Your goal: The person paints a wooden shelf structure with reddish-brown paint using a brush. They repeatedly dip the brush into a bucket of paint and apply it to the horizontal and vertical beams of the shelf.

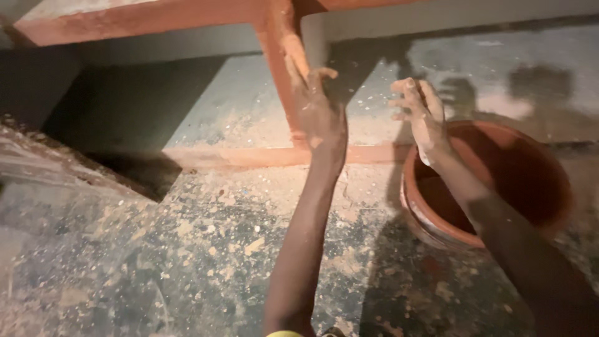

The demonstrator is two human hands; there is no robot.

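My left hand [319,109] reaches forward and rests against the upright bar of a red-brown painted frame [282,50], fingers partly curled on its edge. My right hand [419,112] is raised above the rim of a large red-brown clay pot [499,181], fingers spread and dusted with pale material, holding nothing. The pot stands on the ground at the right and looks dark inside.
The concrete floor [206,249] is covered with pale sandy crumbs and dust. A horizontal frame bar [249,156] lies along the floor ahead. A dark recess [118,125] sits at the left behind a sloped concrete edge.
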